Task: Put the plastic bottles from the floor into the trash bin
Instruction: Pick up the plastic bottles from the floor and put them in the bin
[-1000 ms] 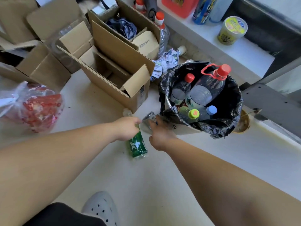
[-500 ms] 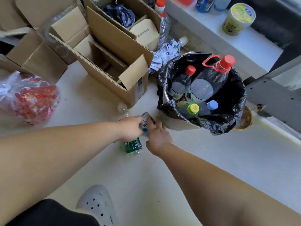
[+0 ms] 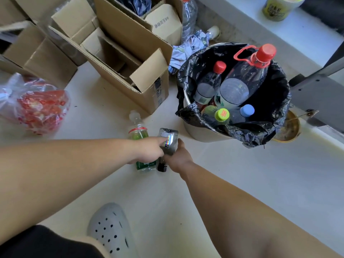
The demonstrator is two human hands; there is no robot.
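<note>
Since the earlier frame both hands have shifted onto the dark bottle. The trash bin point(image 3: 188, 101), far right, stands crowded. The right hand point(image 3: 179, 157) grips the dark bottle point(image 3: 167, 144); the left hand point(image 3: 149, 150) steadies it above the green bottle point(image 3: 138, 135) lying on the floor point(image 3: 242, 174).

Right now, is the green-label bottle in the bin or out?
Out. The green-label bottle lies on the floor beside the trash bin, under the left hand.

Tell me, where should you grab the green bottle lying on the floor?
Grip the green bottle round its bare upper body, just below the clear cap, coming down from above. It lies flat, cap toward the cardboard box, and the left hand covers its lower half.
</note>
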